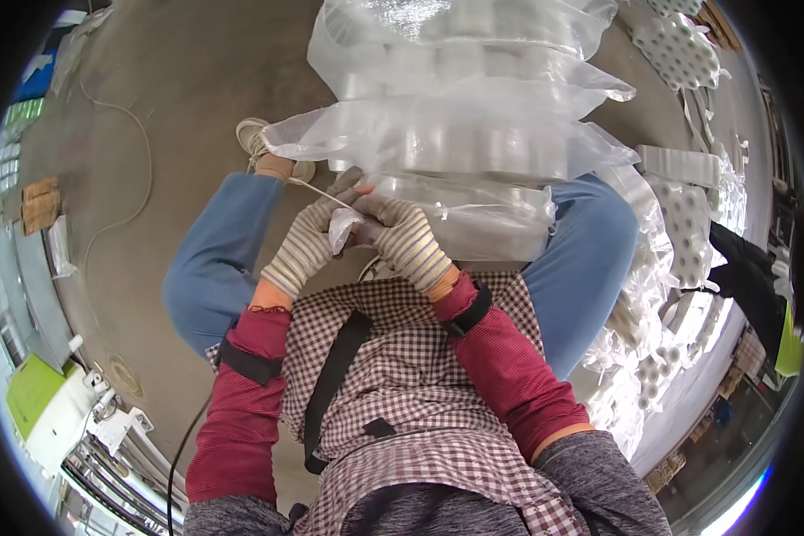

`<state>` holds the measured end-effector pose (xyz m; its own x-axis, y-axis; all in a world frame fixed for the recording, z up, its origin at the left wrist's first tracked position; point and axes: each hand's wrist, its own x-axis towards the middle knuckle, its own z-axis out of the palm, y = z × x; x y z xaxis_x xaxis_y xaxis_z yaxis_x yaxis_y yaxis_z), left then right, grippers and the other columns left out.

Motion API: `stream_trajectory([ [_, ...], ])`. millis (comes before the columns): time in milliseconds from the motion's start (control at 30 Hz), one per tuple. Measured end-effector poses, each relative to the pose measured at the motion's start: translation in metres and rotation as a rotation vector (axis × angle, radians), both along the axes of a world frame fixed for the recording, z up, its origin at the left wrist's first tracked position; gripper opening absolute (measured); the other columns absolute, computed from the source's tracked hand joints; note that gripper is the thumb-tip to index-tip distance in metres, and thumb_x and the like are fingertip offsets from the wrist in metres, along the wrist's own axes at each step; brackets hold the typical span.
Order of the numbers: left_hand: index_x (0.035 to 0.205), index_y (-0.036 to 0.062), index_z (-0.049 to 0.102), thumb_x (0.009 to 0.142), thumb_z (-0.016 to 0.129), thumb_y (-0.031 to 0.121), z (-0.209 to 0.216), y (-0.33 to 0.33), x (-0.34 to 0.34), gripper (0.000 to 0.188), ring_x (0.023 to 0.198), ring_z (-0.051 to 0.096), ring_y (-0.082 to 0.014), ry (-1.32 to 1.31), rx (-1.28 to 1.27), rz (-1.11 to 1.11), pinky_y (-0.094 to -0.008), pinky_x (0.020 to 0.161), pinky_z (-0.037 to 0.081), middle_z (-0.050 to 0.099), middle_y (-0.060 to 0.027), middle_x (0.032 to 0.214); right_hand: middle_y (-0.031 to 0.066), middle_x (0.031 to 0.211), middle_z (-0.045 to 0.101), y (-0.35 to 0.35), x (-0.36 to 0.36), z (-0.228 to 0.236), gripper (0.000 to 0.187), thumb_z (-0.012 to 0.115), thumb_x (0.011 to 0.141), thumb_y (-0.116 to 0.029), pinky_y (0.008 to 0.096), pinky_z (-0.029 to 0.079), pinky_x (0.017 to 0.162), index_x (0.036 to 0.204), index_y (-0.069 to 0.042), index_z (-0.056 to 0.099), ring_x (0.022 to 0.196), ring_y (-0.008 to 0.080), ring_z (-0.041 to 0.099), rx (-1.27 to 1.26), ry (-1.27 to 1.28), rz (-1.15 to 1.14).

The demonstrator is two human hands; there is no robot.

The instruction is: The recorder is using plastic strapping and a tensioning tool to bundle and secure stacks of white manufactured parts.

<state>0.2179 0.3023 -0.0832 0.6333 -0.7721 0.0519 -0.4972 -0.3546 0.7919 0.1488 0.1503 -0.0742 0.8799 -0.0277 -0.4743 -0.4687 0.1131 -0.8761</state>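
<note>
My left hand and my right hand, both in striped knit gloves with some fingertips bare, meet in front of my lap. Their fingers are closed around the gathered end of a clear plastic bag, and a crumpled tip of plastic pokes out between them. A thin white string runs across the left fingers, its free end pointing up and left. Inside the bag, which lies sideways between my knees, are pale cylindrical rolls. Parts of both hands' fingers are hidden by plastic and gloves.
Larger clear bags of rolls are stacked just beyond the hands. More bagged rolls lie to the right. A cable snakes over the floor at left, near a brown box and a machine with a green panel.
</note>
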Motion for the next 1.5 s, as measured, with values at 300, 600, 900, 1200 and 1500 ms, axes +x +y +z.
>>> stream_trajectory([
  [300, 0.09, 0.0091, 0.056, 0.089, 0.056, 0.03, 0.004, -0.024, -0.033, 0.021, 0.043, 0.036, -0.0021, 1.471, -0.877, 0.777, -0.0117, 0.035, 0.028, 0.059, 0.0003, 0.09, -0.002, 0.072, 0.054, -0.04, -0.065, 0.094, 0.014, 0.055, 0.086, -0.012, 0.0172, 0.036, 0.048, 0.096, -0.004, 0.059, 0.054, 0.003, 0.042, -0.06, 0.135, -0.661],
  [600, 0.08, 0.0152, 0.047, 0.088, 0.058, 0.031, 0.008, -0.032, -0.036, 0.021, 0.051, 0.029, -0.0028, 1.426, -0.805, 0.816, -0.017, 0.037, 0.021, 0.04, 0.0057, 0.069, 0.0055, 0.072, 0.06, -0.045, -0.154, 0.12, 0.022, 0.052, 0.088, -0.018, 0.0259, 0.047, 0.061, 0.097, 0.001, 0.06, 0.061, 0.0133, 0.054, -0.432, 0.382, -0.174],
  [900, 0.084, 0.0164, 0.048, 0.09, 0.054, 0.028, -0.038, -0.044, -0.046, 0.014, 0.052, 0.034, -0.0041, 1.405, -0.86, 1.148, -0.0215, 0.042, 0.029, 0.042, 0.0067, 0.068, -0.0006, 0.064, 0.049, 0.01, -0.01, 0.099, 0.04, 0.054, 0.089, -0.037, 0.0254, 0.039, 0.052, 0.076, 0.0, 0.056, 0.059, 0.0073, 0.043, 0.045, 0.001, 0.055],
  [1200, 0.071, 0.0154, 0.046, 0.087, 0.057, 0.032, 0.009, -0.056, -0.03, 0.026, 0.044, 0.028, -0.0034, 1.252, -0.594, 0.969, -0.0189, 0.035, 0.019, 0.037, 0.0069, 0.06, 0.0036, 0.059, 0.051, -0.028, -0.199, 0.17, 0.029, 0.055, 0.087, -0.028, 0.0278, 0.041, 0.051, 0.082, -0.001, 0.06, 0.053, 0.0103, 0.048, -0.275, 0.412, 0.011],
  [1500, 0.068, 0.0168, 0.045, 0.089, 0.055, 0.031, 0.002, -0.046, -0.03, 0.027, 0.043, 0.025, -0.0045, 1.39, -0.602, 0.984, -0.0205, 0.035, 0.017, 0.034, 0.0079, 0.056, 0.0097, 0.085, 0.065, -0.098, -0.275, 0.14, 0.025, 0.053, 0.09, -0.029, 0.0301, 0.051, 0.061, 0.089, -0.005, 0.057, 0.071, 0.0168, 0.063, -0.32, 0.066, -0.958],
])
